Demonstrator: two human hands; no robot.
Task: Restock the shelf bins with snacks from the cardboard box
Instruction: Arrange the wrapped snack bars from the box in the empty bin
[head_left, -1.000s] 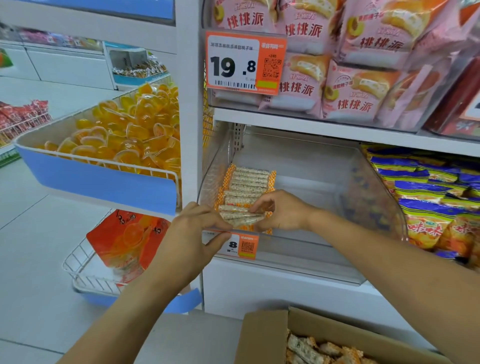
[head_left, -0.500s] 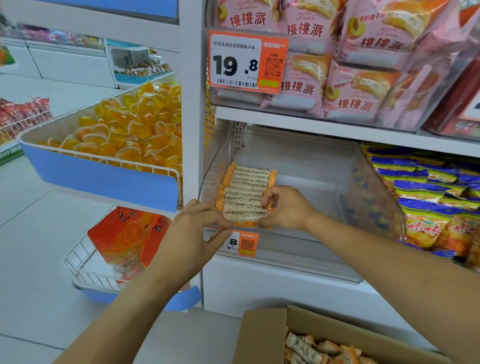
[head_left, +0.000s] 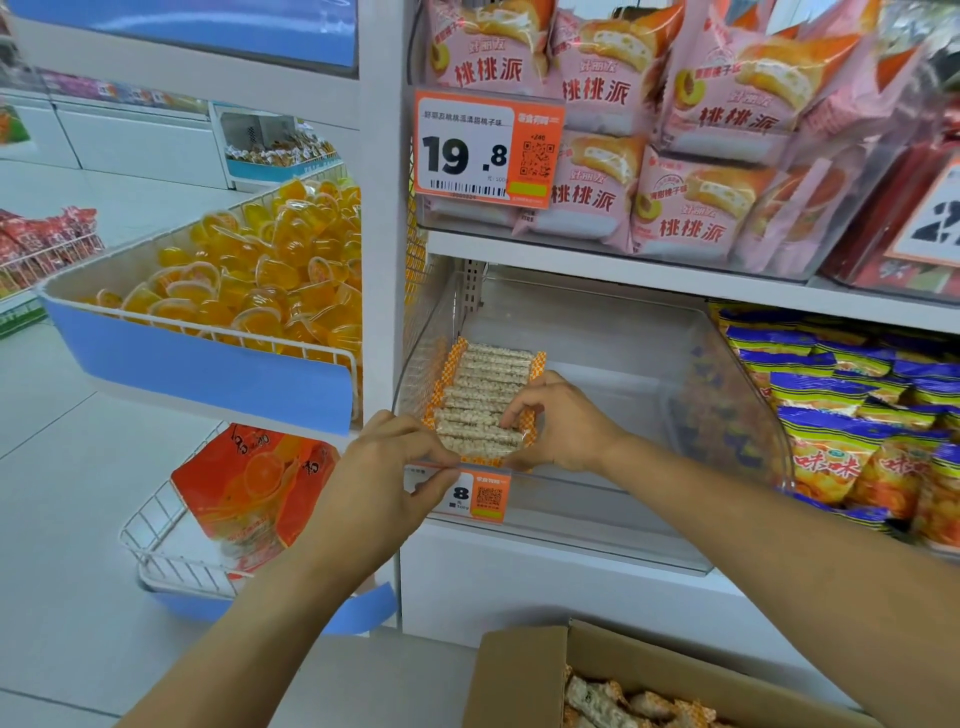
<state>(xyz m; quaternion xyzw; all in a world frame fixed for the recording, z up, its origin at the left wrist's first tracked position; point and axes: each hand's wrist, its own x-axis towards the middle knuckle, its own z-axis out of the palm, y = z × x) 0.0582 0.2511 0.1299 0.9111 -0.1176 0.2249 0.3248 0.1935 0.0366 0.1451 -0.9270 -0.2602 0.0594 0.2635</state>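
While both hands work at the front of the clear bin (head_left: 727, 395), entries follow.

Snack bars (head_left: 485, 400): one flat row in orange-edged wrappers, at the bin's left wall, running from 12 o'clock back to the front lip.
Right hand (head_left: 558, 423): inside the bin, fingertips curled onto the nearest bars at the row's 3 o'clock side, pinching or pressing them.
Left hand (head_left: 387, 467): at the row's 7 o'clock, fingers curled at the front lip beside the price tag (head_left: 478, 493); whether it grips a bar, I cannot tell.
Cardboard box (head_left: 524, 670): at 6 o'clock, more bars inside.
Risk, judged: the nearest bars sit on top of the row by the lip; a careless release could tip them out or skew the row.
Risk, judged: most of the bin is bare, so bars may slide sideways.
Hidden: left fingertips, box's far side cut off, small tag print unreadable.
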